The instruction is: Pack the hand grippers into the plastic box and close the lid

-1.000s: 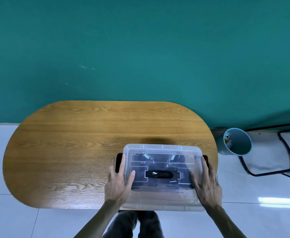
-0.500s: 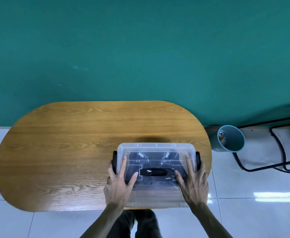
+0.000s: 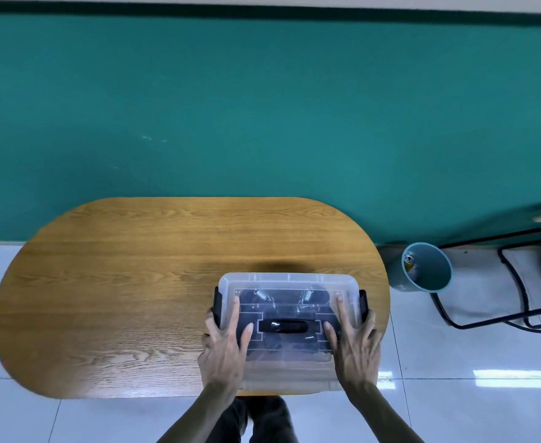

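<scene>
A clear plastic box (image 3: 288,279) stands near the front right edge of the wooden table (image 3: 134,282), its lid (image 3: 294,287) lying on top with a black handle (image 3: 282,326) in the middle. Through the lid I see the hand grippers (image 3: 306,297), dark with metal springs. Black side latches stand at the left end (image 3: 217,303) and the right end (image 3: 362,303). My left hand (image 3: 226,343) rests flat on the lid's left part, fingers spread. My right hand (image 3: 355,343) lies flat on the lid's right part, fingers spread.
A teal bin (image 3: 425,266) stands on the tiled floor right of the table. A black metal frame (image 3: 502,282) is further right. A teal wall runs behind the table. My legs show below the table edge.
My right hand has moved from the box's right end onto the lid; both hands now lie further forward on it. The view has shifted slightly.
</scene>
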Demonstrator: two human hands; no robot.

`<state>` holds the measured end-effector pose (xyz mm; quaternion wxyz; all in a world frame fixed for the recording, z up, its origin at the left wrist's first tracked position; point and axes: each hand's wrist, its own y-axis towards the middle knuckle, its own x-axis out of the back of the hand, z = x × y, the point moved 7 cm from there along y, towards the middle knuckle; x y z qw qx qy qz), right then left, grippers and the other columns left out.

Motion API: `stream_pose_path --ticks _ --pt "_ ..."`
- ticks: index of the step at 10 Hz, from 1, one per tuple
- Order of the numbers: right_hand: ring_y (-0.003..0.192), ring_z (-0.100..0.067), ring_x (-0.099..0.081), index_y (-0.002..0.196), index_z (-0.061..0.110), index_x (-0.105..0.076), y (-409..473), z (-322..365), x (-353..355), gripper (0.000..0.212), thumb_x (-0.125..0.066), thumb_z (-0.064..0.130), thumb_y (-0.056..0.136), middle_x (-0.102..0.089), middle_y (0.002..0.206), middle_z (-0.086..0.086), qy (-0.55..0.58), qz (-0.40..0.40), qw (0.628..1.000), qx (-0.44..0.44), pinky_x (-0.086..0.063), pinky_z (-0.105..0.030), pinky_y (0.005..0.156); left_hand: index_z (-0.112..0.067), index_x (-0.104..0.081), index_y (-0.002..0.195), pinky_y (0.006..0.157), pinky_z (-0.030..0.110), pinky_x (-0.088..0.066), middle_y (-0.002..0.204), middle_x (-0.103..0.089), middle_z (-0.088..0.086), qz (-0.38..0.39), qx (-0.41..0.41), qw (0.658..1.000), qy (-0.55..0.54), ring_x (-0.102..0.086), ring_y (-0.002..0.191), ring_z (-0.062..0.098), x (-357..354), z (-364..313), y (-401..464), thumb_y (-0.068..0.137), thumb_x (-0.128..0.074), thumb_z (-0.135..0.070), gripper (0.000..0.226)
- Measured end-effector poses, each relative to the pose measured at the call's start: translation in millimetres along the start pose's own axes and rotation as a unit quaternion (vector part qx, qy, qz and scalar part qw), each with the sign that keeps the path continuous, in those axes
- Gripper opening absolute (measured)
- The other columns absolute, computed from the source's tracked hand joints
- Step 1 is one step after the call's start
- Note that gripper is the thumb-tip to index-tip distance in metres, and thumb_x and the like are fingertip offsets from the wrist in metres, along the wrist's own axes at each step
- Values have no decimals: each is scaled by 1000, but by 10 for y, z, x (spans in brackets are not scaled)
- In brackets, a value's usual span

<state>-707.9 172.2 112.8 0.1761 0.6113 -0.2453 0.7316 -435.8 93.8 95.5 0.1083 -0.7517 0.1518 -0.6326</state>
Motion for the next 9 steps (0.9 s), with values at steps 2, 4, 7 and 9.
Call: stream_pose_path --ticks 2,4,7,9 --pt "72 -33 -45 157 39 -26 -9 6 24 64 -29 60 97 -39 135 -35 9 -4 1000 7 -48 -46 63 -48 17 154 29 14 -31 142 -35 23 -4 1 1000 -14 -45 52 8 -5 -2 -15 96 -21 -69 72" --pt "75 -34 -47 158 40 -23 -23 67 -44 61 -30 55 99 -40 135 -36 7 4 1000 14 -48 -47 64 -48 10 156 28 14 -29 136 -39 24 -13 -3 999 -29 -43 49 10 -29 2 13 95 -26 -69 74" --pt "99 -52 -59 157 30 -31 0 97 -21 62 -22 54 100 -40 137 -43 -16 49 999 17 -54 -55 77 -39 1 160 46 21 -40 117 -48 22 -28 -31 999 -13 -50 70 19 118 11 9 102 -19 -65 67" --pt "125 -47 -56 142 16 -47 119 411 217 57 -28 48 100 -52 144 -27 -38 56 992 108 -55 -55 90 -19 -28 156 109 55 -44 162 -23 23 -64 -119 989 60 -31 146 39 492 -117 218 101 -5 -64 74"
